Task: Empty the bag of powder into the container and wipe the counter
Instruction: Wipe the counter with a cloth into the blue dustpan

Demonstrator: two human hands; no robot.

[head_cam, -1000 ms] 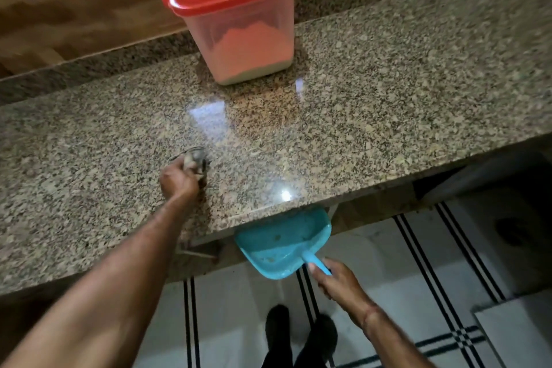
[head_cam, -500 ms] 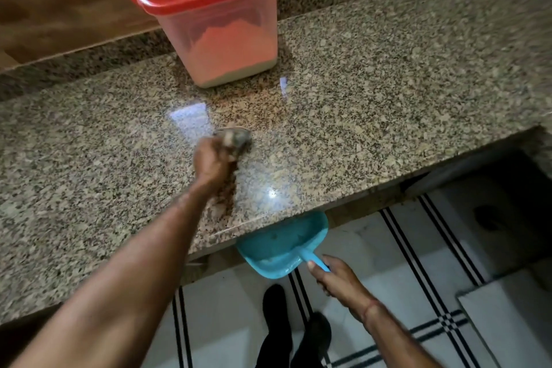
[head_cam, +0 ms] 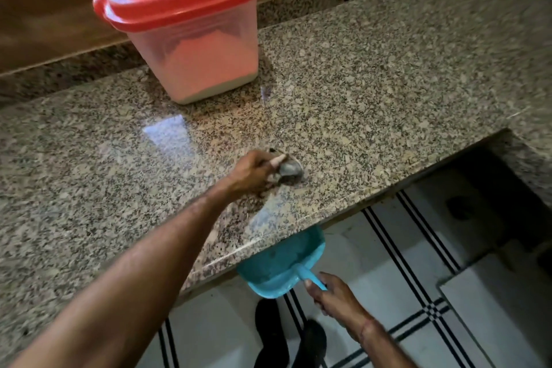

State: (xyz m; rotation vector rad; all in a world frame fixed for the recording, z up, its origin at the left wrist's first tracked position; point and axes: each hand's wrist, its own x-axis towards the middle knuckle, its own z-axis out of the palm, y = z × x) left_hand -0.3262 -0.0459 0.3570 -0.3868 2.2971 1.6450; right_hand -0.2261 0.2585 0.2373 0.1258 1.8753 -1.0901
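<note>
A clear plastic container point(head_cam: 197, 54) with a red lid stands at the back of the speckled granite counter point(head_cam: 373, 84), partly filled with pale powder. My left hand point(head_cam: 254, 173) presses a small grey wad of cloth point(head_cam: 289, 172) onto the counter, a little back from the front edge. Below that edge my right hand point(head_cam: 334, 296) grips the handle of a turquoise dustpan point(head_cam: 280, 266), whose tray sits just under the counter lip. No powder bag is in view.
The counter ends at a cut-out corner point(head_cam: 507, 140) on the right. A wooden wall panel point(head_cam: 44, 24) runs behind it. Below lies a white tiled floor point(head_cam: 403, 263) with black stripes, and my dark shoes point(head_cam: 286, 337) stand on it.
My left hand has swept the cloth rightward along the counter, from left of the dustpan to above it. The dustpan has stayed under the edge.
</note>
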